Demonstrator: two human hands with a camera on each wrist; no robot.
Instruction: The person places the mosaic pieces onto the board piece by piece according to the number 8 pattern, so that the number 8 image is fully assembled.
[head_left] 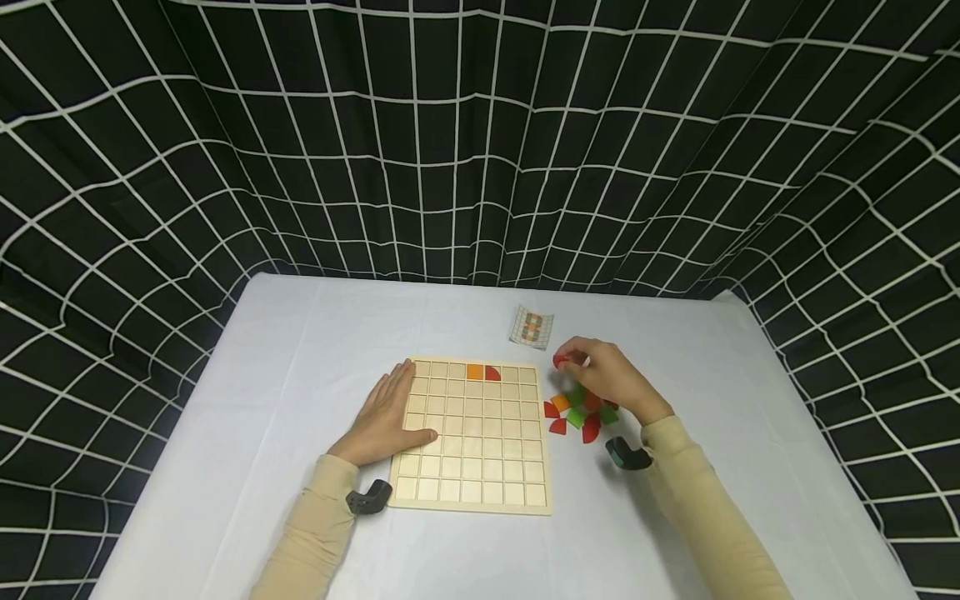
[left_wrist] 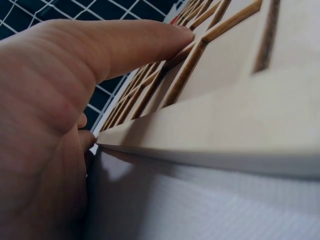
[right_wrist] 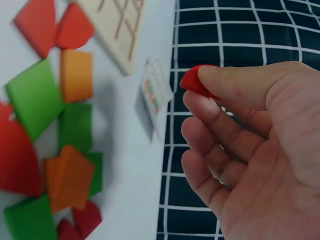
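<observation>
The wooden grid board [head_left: 472, 450] lies flat on the table. My left hand [head_left: 382, 421] rests along its left edge, fingers stretched out and thumb reaching over the rim. In the left wrist view, the thumb [left_wrist: 145, 45] lies across the grid ridges. An orange square [head_left: 475, 372] and a red quarter-circle piece [head_left: 492, 373] sit side by side in the board's far row. Beyond the board's right edge, my right hand [head_left: 609, 373] is raised over loose pieces. It pinches a red rounded piece [right_wrist: 195, 81] between thumb and forefinger; the thumb covers part of it.
Loose red, orange and green pieces [head_left: 575, 417] lie in a pile right of the board, some overlapping. A small printed pattern card [head_left: 532, 327] lies beyond the board's far right corner. A black curtain with white grid lines [head_left: 465, 167] surrounds the white table [head_left: 315, 333].
</observation>
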